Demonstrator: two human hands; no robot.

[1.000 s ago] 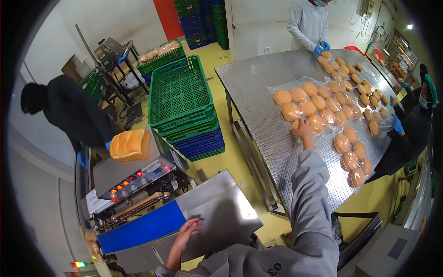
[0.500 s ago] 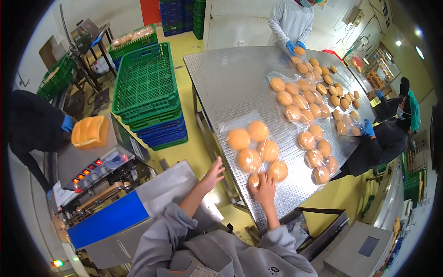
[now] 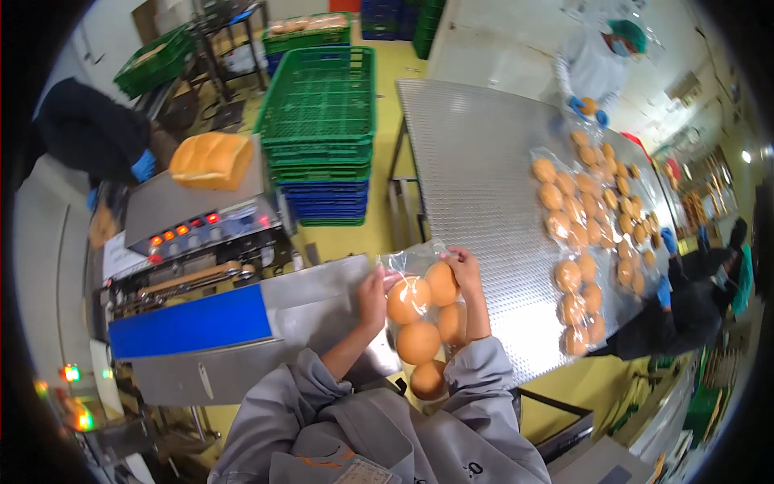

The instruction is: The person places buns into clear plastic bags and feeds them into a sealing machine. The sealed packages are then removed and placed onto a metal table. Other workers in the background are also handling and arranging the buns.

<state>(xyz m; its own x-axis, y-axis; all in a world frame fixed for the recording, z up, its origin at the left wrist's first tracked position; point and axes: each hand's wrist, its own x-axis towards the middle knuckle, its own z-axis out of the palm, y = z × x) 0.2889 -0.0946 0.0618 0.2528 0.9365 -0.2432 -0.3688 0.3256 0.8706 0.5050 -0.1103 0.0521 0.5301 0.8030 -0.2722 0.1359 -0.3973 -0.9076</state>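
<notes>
Bag of buns (image 3: 418, 344) held up between steel plate (image 3: 310, 292) and tabletop (image 3: 476, 161). Left hand (image 3: 372, 300) pinching bag's left edge; right hand (image 3: 466, 274) pinching upper right corner. Step looks like two-handed carry. Next move likely calls for even grip, no squeezing buns.

The buns (image 3: 418, 344) are golden tan, their bag (image 3: 414, 260) clear. The sleeves (image 3: 274, 410) are plain grey. The counter (image 3: 480, 177) is silver with a fine dotted pattern. The upper crates (image 3: 320, 152) are latticed green, the lower crates (image 3: 326, 200) blue. The belt (image 3: 189, 321) is blue, the floor (image 3: 348, 240) yellow.
</notes>
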